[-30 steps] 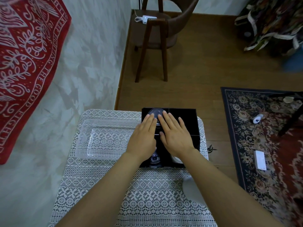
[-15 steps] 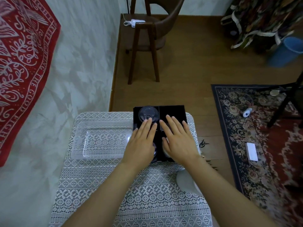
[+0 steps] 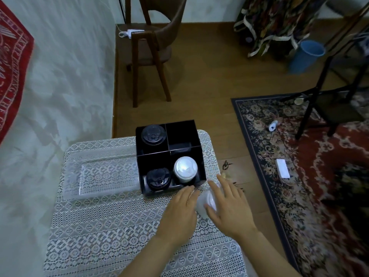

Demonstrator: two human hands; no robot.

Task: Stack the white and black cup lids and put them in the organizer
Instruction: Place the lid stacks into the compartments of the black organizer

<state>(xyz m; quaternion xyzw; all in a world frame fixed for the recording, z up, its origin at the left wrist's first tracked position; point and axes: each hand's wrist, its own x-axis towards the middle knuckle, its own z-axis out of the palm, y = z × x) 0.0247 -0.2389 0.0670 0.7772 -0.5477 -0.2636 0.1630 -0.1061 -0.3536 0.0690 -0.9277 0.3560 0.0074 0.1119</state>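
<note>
Head view: five o'clock of the black four-compartment organizer [image 3: 200, 162], straight-fingered left hand [image 3: 179, 210] and right hand [image 3: 227, 208] sandwich a white plastic lid stack [image 3: 205, 200]; unclasped near the table [image 3: 119, 226] edge, it could fall.

A single head-worn wide-angle view looks forward and down, seemingly from close above the table [image 3: 99, 226]

Lace-covered table [image 3: 119, 226] — organizer [image 3: 201, 162], clear tray [image 3: 99, 174].
</note>
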